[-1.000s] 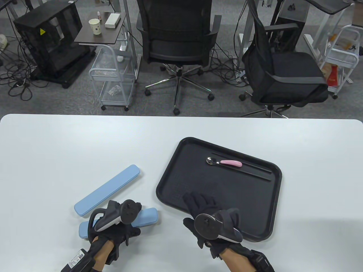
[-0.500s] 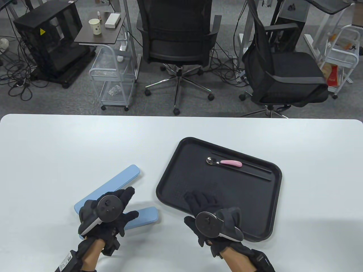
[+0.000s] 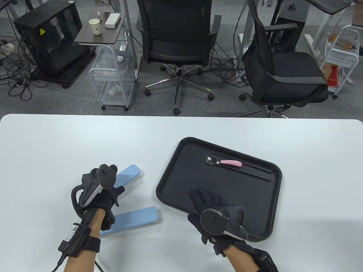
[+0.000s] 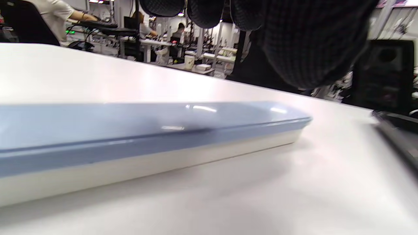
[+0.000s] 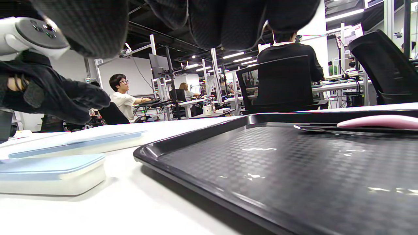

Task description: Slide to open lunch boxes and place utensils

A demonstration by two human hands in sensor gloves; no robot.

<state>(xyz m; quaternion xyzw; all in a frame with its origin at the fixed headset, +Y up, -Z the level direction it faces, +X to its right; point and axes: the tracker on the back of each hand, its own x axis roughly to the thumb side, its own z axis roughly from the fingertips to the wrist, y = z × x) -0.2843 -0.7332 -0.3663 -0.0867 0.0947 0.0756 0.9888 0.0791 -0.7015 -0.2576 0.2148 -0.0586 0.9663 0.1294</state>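
Note:
Two long light-blue lunch boxes with white bases lie at the table's front left. The far box (image 3: 129, 174) lies diagonally, and my left hand (image 3: 102, 184) is over its near half. In the left wrist view this box (image 4: 147, 130) runs across below my fingers (image 4: 202, 13), which are not around it. The near box (image 3: 136, 218) lies free beside my left forearm. My right hand (image 3: 210, 206) rests open on the near left part of the black tray (image 3: 241, 192). A pink-handled spoon (image 3: 224, 162) and black chopsticks (image 3: 249, 167) lie at the tray's far side.
In the right wrist view the tray (image 5: 277, 156) fills the foreground, with the spoon (image 5: 375, 122) at its far right and both boxes (image 5: 49, 173) to its left. Office chairs and carts stand beyond the table's far edge.
My left hand has left the near box and moved forward onto the far box. The near box stays on the table. My right hand has barely shifted on the tray.

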